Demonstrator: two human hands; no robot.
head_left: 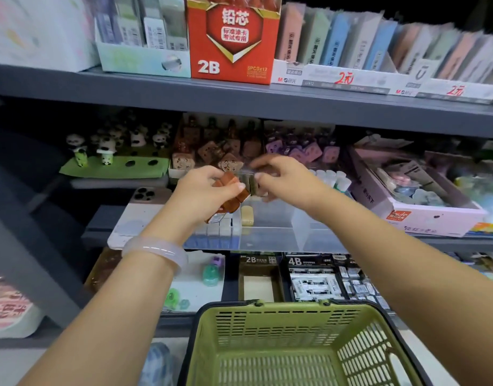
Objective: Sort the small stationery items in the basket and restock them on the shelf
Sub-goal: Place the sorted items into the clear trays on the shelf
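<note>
Restocking mid-frame: left hand (209, 188) gripping brown erasers (228, 195), right hand (281, 176) pinching one; next, seating it among shelf (239, 98) stock.

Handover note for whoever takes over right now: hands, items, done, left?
Left hand grips a bunch of brown packets over the middle shelf.
Right hand pinches a clear-wrapped item, blurred, at the same spot, by the brown display.
Green basket below: visible part looks empty.
Done: basket seemingly unloaded.
Left: shelve what both hands hold.
</note>
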